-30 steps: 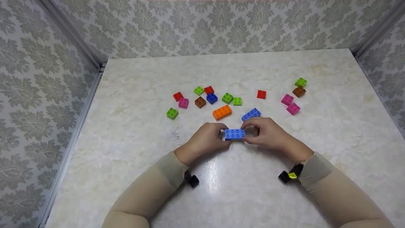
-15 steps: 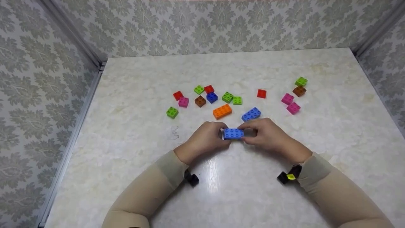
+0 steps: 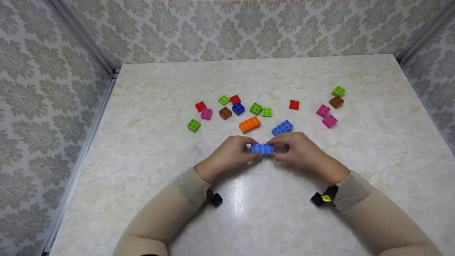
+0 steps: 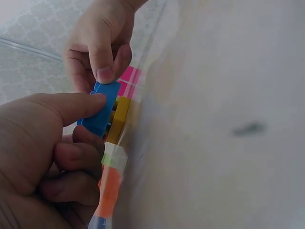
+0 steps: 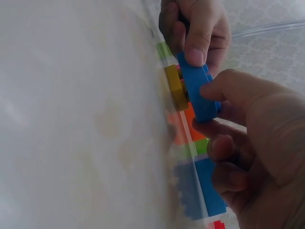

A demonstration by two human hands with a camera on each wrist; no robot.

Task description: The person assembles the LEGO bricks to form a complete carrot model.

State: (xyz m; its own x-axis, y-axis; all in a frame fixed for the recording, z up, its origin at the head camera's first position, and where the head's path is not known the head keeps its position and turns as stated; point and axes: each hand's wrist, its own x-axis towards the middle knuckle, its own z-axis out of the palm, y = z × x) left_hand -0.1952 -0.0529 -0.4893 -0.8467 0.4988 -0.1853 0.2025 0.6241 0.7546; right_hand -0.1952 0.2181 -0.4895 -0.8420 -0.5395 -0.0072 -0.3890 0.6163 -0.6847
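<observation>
Between my two hands is a light blue eight-stud brick [image 3: 262, 148], studs up. My left hand [image 3: 233, 153] pinches its left end between thumb and fingers. At the other end, the thumb and fingers of my right hand [image 3: 298, 151] pinch it too. Under the blue brick a yellow brick [image 5: 176, 88] stands on the table, its studs facing the blue underside; the head view hides it. Some yellow studs show in the gap in the left wrist view, and I cannot tell whether the bricks touch. A second light blue brick [image 3: 282, 127] lies just beyond my right fingers.
An orange brick [image 3: 250, 124] lies beyond my left hand. Behind it are several small green, red, brown, pink and dark blue bricks [image 3: 238, 108]. Pink bricks [image 3: 330, 121], a brown one and a green one lie at the right. Patterned walls [image 3: 231, 32] border the table [image 3: 160, 213].
The held blue brick has shifted slightly left and away from me, both hands with it. A yellow sliver below its near edge has gone from the head view. The loose bricks have stayed put.
</observation>
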